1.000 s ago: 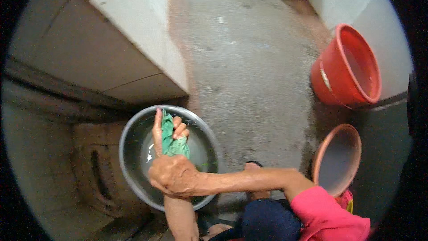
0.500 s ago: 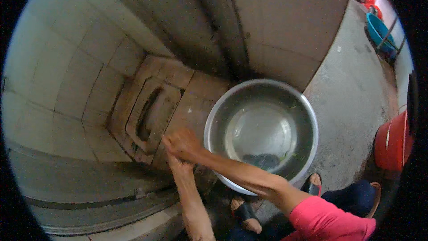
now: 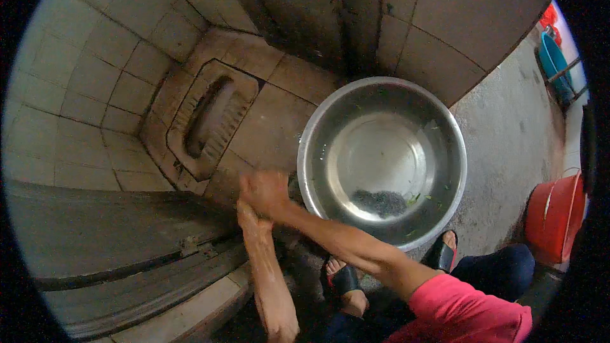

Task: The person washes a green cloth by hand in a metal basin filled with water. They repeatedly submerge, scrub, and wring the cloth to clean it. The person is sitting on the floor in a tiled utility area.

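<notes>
My right hand (image 3: 269, 194) lies over my left hand (image 3: 249, 215), and the two press together left of the basin. Motion smears the right hand, and it covers the left one's fingers, so I cannot see how either set of fingers is bent. Between them no object shows. The left forearm looks wet. Close to the right forearm stands a large round metal basin (image 3: 305, 152). Green leafy scraps (image 3: 416, 199) cling low on its inner side, beside a dark patch (image 3: 379, 202) that I cannot make out.
A squat toilet (image 3: 210, 117) is set in the tiled floor at left, below tiled walls (image 3: 89, 57). A red bucket (image 3: 554, 216) stands at right, with a teal basin (image 3: 551, 60) farther off. My sandalled feet (image 3: 346, 279) are near the metal basin.
My view has shifted, so the metal basin and squat toilet sit higher in the picture. The hands are still together, the right moving against the left.
</notes>
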The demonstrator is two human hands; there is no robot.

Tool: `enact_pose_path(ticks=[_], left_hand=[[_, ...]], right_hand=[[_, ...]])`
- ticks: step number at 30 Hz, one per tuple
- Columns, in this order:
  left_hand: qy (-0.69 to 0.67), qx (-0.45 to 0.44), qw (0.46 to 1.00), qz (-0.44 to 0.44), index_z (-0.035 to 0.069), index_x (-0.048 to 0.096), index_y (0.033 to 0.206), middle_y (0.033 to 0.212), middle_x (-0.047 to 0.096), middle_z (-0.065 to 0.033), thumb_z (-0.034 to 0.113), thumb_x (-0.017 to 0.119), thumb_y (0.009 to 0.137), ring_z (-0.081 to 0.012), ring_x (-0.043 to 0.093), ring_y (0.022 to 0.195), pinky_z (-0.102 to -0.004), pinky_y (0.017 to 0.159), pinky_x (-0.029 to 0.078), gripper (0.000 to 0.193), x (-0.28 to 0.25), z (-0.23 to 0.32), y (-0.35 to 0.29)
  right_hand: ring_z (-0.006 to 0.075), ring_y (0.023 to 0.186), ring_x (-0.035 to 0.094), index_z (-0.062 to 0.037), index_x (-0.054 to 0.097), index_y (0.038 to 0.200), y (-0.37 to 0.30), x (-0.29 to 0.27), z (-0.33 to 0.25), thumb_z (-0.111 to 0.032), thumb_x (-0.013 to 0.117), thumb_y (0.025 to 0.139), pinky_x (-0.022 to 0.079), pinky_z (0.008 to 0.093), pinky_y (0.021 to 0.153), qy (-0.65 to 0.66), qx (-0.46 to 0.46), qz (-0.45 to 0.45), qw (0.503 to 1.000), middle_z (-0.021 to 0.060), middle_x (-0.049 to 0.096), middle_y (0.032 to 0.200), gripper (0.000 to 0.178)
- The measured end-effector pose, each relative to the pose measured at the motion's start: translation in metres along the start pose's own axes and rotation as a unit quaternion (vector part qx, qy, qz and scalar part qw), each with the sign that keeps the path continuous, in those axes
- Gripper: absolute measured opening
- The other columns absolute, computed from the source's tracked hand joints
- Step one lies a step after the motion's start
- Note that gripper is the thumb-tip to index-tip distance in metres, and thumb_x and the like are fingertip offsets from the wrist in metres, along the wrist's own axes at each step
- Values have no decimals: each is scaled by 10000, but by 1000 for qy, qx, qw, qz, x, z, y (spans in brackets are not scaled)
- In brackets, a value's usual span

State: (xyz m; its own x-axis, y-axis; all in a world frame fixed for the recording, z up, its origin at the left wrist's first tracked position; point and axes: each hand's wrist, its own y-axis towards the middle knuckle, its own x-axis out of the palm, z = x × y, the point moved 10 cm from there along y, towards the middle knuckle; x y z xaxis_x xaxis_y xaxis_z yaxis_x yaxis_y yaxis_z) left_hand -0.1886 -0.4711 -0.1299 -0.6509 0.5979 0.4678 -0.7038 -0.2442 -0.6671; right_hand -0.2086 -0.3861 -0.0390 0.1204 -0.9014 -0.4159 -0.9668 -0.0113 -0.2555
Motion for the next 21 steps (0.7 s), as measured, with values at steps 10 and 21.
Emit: enact_pose_path(ticks=[10,21], left_hand=[[35,-14,994,-104,98,554,1081,967,576,-46,365,478,924,-217,557,905,-398,790,473,319,4,19,-34],[-149,-51,967,-199,-3,488,1192,1250,508,-161,282,462,973,-318,482,1152,-507,1060,316,360,20,20,-31]], right_hand=[[301,762,587,-78,650,944,31,-2,-24,-366,509,859,462,416,669,-96,-81,-51,991,131,638,853,332],[242,733,627,-17,670,834,77,-46,56,-436,652,765,497,362,681,77,-26,-337,938,110,663,840,425]])
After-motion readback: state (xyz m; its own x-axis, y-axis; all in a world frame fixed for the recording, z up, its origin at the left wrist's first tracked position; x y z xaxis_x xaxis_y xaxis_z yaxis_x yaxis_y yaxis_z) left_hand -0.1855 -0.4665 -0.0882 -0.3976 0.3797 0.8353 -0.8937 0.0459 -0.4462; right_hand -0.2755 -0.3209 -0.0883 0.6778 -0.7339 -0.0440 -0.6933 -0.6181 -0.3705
